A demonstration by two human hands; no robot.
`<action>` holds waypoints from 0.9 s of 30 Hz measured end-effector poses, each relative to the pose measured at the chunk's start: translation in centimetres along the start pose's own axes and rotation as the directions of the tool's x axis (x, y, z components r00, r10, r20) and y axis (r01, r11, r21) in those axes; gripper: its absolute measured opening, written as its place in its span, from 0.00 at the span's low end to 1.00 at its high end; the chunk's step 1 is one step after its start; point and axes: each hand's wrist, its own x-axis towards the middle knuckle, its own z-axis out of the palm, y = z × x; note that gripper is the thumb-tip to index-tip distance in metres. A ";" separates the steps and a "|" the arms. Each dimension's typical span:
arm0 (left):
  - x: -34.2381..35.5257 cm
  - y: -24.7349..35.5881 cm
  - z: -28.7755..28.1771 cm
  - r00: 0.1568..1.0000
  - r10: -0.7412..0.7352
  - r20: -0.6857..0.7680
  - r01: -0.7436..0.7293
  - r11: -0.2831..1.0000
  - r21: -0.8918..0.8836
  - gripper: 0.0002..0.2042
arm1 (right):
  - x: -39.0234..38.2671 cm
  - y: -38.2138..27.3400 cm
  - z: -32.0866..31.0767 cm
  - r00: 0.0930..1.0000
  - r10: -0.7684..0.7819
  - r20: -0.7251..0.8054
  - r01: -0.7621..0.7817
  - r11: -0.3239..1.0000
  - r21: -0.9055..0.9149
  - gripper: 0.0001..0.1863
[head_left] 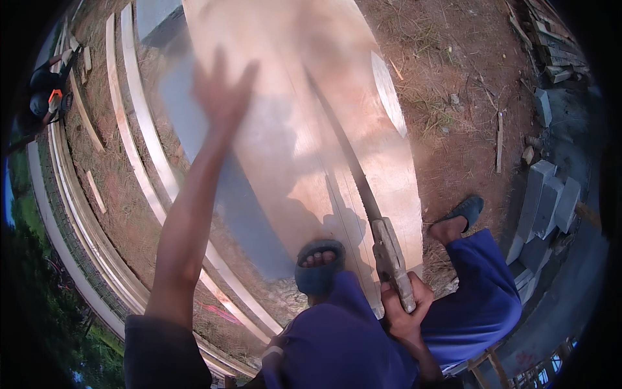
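Blue trousers (343, 337) fill the lower edge, nearest the camera. Just ahead, a handsaw (372, 206) is clamped by its handle in the right hand's (407, 301) grip, its blade reaching away over a wide wooden board (278, 175). Left of the blade, a sandalled foot (319, 262) rests on the board. Farther up, the blurred left hand (223, 94) has fingers apart; whether it touches, I cannot tell.
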 end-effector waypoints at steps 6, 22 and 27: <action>0.3 1.1 0.4 1.000 0.007 0.011 -0.007 1.000 0.029 0.44 | 14.2 -0.8 9.0 0.995 -0.088 -0.038 0.092 0.990 0.105 0.13; 0.1 0.7 0.5 0.999 0.025 0.026 -0.025 1.000 -0.014 0.43 | 14.0 1.2 8.3 0.997 -0.063 -0.037 0.068 0.981 0.179 0.13; -0.3 -0.2 0.1 1.000 0.015 0.009 -0.015 0.997 -0.072 0.43 | 11.6 -0.9 7.4 0.999 0.038 0.004 -0.038 0.999 0.037 0.13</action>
